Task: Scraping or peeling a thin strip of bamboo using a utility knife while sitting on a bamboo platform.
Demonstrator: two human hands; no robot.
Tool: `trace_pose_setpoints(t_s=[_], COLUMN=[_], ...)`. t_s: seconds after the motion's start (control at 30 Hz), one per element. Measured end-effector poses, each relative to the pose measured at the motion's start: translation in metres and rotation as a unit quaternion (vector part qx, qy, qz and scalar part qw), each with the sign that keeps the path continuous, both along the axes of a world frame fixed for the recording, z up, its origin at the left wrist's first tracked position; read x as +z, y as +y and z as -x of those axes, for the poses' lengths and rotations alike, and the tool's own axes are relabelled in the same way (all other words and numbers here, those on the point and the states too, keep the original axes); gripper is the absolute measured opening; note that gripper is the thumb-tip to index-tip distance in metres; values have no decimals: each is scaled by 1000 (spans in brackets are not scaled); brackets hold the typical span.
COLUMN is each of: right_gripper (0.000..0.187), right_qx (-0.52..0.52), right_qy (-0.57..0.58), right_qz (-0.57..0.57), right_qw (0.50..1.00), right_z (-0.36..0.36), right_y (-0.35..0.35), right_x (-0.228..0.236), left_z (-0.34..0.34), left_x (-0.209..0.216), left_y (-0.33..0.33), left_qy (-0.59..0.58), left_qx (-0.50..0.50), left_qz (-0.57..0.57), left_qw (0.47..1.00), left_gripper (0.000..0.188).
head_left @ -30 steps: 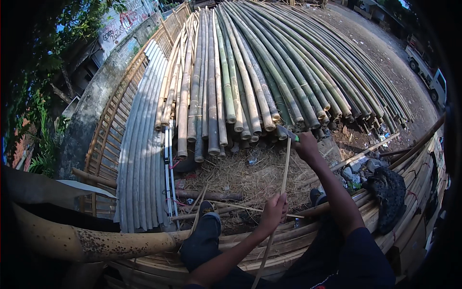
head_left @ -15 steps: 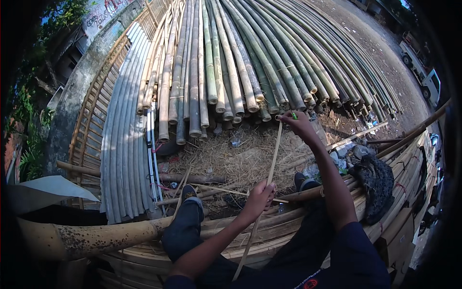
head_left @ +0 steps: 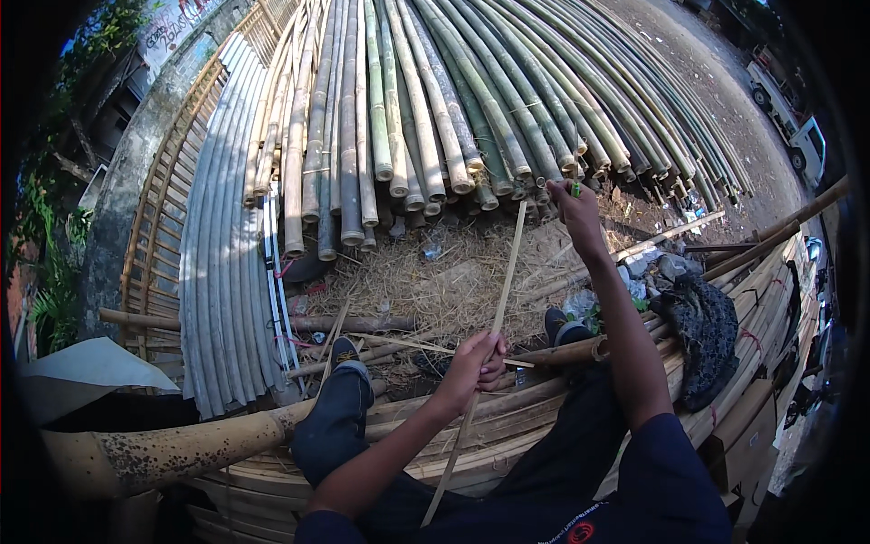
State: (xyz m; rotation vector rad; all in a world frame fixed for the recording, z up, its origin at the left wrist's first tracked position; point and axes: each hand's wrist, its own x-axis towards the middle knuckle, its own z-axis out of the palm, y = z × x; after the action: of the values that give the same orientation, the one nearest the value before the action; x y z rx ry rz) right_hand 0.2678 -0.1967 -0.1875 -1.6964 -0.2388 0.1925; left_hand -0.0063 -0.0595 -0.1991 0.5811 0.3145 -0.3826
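My left hand [head_left: 473, 370] is closed round a long, thin bamboo strip [head_left: 509, 272], which slants up from my lap past my knees. The strip's far end stands free, just short of my right hand [head_left: 577, 216]. That hand is raised and closed on a small green-handled tool [head_left: 575, 189]; its working end is too small to make out clearly. A small pale curl [head_left: 541, 182] shows beside those fingers, at the side toward the strip's tip.
Stacked bamboo poles [head_left: 444, 118] fan out ahead, their cut ends facing me. Corrugated sheets [head_left: 222, 245] lean at the left. Split bamboo [head_left: 507, 422] lies beneath my legs, and a thick pole [head_left: 181, 449] crosses lower left. A dark cloth-like bundle [head_left: 698, 340] rests at the right.
My right hand with the green-handled tool has moved up and off the strip's far end. My left hand still grips the strip, slightly more to the left. The whole view has shifted a little.
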Motion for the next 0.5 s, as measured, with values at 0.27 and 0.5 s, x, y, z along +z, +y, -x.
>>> trace_pose_setpoints(t_s=[0.27,0.5], right_gripper=[27,24], right_qx=[-11,172], right_qy=[-192,53], right_qz=[210,102], right_qw=[959,978], right_z=[-4,26], right_y=[-3,20], right_x=[-16,11], left_z=[-2,-3], left_x=[-2,-6], left_y=[7,7], left_qy=[13,49], left_qx=[14,65], left_qz=[47,30], left_qw=[999,996], left_gripper=[29,15])
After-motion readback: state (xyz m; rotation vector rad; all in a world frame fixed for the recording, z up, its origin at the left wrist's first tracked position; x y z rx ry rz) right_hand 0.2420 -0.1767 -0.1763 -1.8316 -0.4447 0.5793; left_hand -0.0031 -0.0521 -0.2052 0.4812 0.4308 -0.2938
